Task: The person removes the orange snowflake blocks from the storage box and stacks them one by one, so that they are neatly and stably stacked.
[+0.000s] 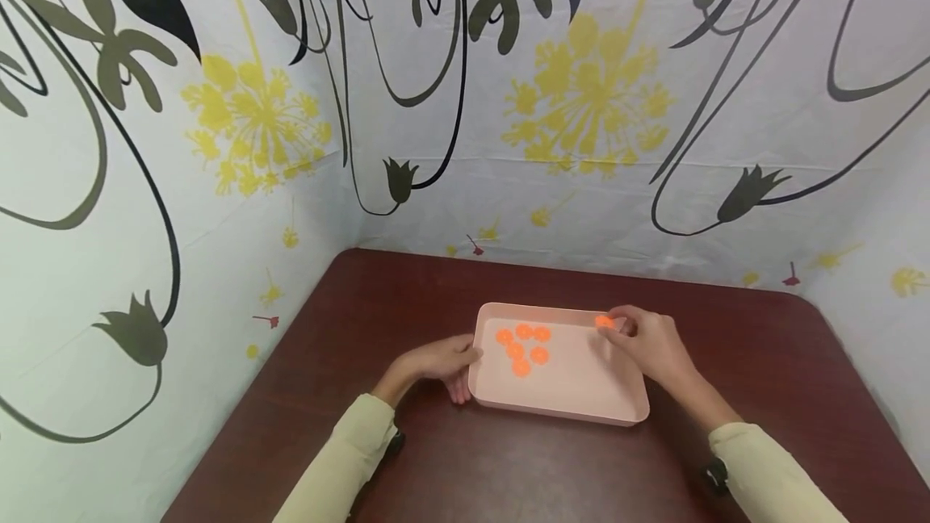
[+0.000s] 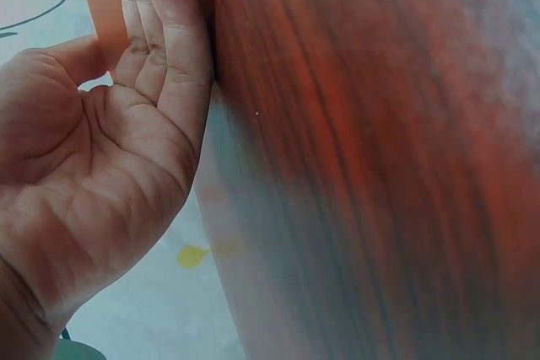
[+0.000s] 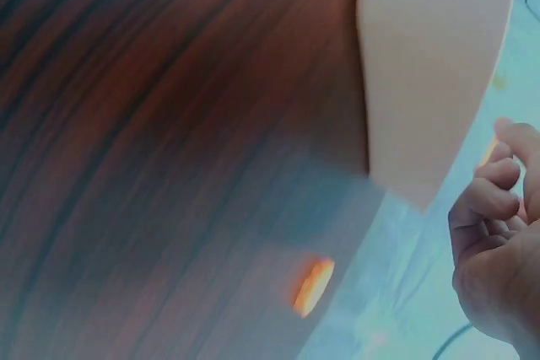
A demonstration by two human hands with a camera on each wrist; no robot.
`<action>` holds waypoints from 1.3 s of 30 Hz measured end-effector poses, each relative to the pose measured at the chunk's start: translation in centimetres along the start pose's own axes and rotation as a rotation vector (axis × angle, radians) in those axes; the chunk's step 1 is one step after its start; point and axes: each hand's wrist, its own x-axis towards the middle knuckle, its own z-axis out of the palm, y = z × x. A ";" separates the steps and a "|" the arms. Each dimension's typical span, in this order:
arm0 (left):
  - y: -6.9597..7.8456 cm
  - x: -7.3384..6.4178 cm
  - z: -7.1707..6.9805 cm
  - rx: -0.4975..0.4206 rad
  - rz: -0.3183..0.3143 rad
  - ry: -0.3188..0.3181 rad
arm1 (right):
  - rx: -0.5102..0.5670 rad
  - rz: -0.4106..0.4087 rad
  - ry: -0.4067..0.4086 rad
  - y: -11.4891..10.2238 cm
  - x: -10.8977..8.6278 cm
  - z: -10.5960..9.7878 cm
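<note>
A pale pink rectangular tray (image 1: 581,378) sits on the table, with several small, flat, round orange slices (image 1: 539,355) in its left half. At the tray's left edge, my left hand (image 1: 439,359) grips the wall, its thumb at the rim. In the left wrist view, the fingers (image 2: 181,48) of that hand lie along the tray's underside. Over the tray's far right corner, my right hand (image 1: 654,343) pinches one orange slice (image 1: 605,321) between thumb and fingers. The right wrist view has the hand (image 3: 498,233) beyond the tray wall (image 3: 439,56), its slice mostly hidden.
In the right wrist view, another orange piece (image 3: 314,287) lies on the table near its edge. The dark reddish-brown table (image 1: 494,466) extends around the tray. A patterned white cloth (image 1: 450,127) with flowers hangs behind it and at both sides.
</note>
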 end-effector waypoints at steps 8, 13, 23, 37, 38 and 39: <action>0.0 0.2 0.0 0.001 0.009 -0.007 | -0.072 0.017 0.125 3.9 -1.2 -2.3; -0.3 0.1 0.1 -0.008 -0.006 -0.013 | -0.072 0.147 0.063 6.1 -2.1 -2.7; -0.2 0.1 0.1 -0.002 -0.009 0.001 | -0.036 0.215 -0.081 7.9 -2.8 -3.3; -0.5 0.0 0.1 -0.015 -0.015 0.009 | -0.088 0.228 -0.118 7.7 -3.2 -3.3; -0.6 0.1 0.1 -0.018 -0.014 0.008 | -0.092 0.229 -0.116 7.8 -3.3 -3.3; -0.6 0.2 0.1 -0.020 -0.012 0.007 | -0.098 0.230 -0.114 8.0 -3.3 -3.3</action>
